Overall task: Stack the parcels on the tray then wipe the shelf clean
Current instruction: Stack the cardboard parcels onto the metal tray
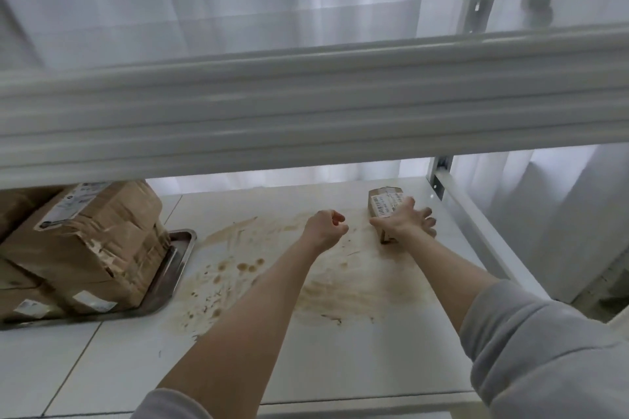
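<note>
Small parcel (381, 204) sits under R hand (401, 223), fingers splayed over its top, thumb at its near edge. L hand (325, 226), just left, is a fist w/ nothing in it. Stained shelf (340, 343) lies beneath the 2 hands. Tray (180, 248) w/ stacked parcels (88, 241) is well left of L hand.

Stretched forward, the left hand (325, 226) is curled into an empty fist, while the right hand (405, 223) spreads its fingers wide.
</note>
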Motion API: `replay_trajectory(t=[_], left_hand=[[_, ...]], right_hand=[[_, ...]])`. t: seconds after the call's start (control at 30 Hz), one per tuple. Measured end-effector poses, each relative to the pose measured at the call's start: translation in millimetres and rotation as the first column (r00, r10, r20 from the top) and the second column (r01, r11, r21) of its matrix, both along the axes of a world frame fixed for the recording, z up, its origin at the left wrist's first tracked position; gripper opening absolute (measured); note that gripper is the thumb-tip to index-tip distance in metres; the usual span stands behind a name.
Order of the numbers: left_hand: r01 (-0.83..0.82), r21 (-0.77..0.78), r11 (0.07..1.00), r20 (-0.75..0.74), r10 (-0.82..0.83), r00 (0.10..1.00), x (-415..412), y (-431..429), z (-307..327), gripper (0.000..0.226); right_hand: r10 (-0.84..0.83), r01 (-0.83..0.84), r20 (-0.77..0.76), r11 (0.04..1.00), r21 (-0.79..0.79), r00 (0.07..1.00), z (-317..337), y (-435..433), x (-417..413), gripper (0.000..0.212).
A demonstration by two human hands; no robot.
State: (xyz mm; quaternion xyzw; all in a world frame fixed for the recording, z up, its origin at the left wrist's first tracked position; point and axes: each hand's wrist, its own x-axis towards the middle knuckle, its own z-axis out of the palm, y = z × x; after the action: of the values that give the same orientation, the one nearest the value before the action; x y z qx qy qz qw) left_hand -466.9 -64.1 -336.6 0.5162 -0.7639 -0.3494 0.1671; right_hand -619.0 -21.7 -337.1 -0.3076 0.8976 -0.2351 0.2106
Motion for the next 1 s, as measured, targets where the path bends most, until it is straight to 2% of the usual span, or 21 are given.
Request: replay_trajectory(t=[0.1, 0.27, 0.5, 0.57, 0.63, 0.7, 0.73, 0.87, 1.0], left_hand=[[-0.026, 0.026, 0.999, -0.027, 0.027, 0.999, 7, -7, -3, 0.033], [-0.059, 0.070, 0.996, -0.032, 0.061, 0.998, 23, -13, -11, 0.032], [-0.221, 0.053, 0.974, -0.040, 0.224, 0.974, 41, -21, -12, 0.033], [-0.269, 0.040, 0.962, -0.058, 0.271, 0.961, 46, -23, -8, 0.033], [-0.316, 0.054, 0.947, -0.102, 0.320, 0.942, 51, -24, -3, 0.034], [-0.366, 0.088, 0.926, -0.158, 0.376, 0.913, 58, -24, 3, 0.035], [-0.390, 0.101, 0.915, -0.184, 0.402, 0.897, 62, -24, 6, 0.036], [-0.430, 0.111, 0.896, -0.244, 0.444, 0.862, 81, -23, 17, 0.037], [-0.405, 0.132, 0.905, -0.253, 0.425, 0.869, 95, -16, 28, 0.048]], right_hand=[[0.036, -0.038, 0.025, 0.996, 0.086, 0.999, -9, -9, -4, 0.095], [0.009, -0.006, -0.043, 0.996, 0.085, 0.999, -16, -19, 7, 0.072], [0.181, -0.173, -0.068, 0.979, 0.106, 0.981, -16, -21, 35, 0.077], [0.257, -0.260, 0.071, 0.965, 0.039, 0.964, -13, -22, 42, 0.075], [0.314, -0.281, 0.355, 0.949, -0.145, 0.880, -9, -23, 48, 0.063], [0.330, -0.212, 0.564, 0.940, -0.266, 0.757, -2, -18, 55, 0.028], [0.325, -0.182, 0.629, 0.942, -0.282, 0.706, 0, -15, 59, 0.018], [0.330, -0.071, 0.789, 0.936, -0.345, 0.518, 5, -5, 71, 0.010], [0.346, -0.064, 0.823, 0.932, -0.357, 0.451, 9, 1, 86, 0.013]])
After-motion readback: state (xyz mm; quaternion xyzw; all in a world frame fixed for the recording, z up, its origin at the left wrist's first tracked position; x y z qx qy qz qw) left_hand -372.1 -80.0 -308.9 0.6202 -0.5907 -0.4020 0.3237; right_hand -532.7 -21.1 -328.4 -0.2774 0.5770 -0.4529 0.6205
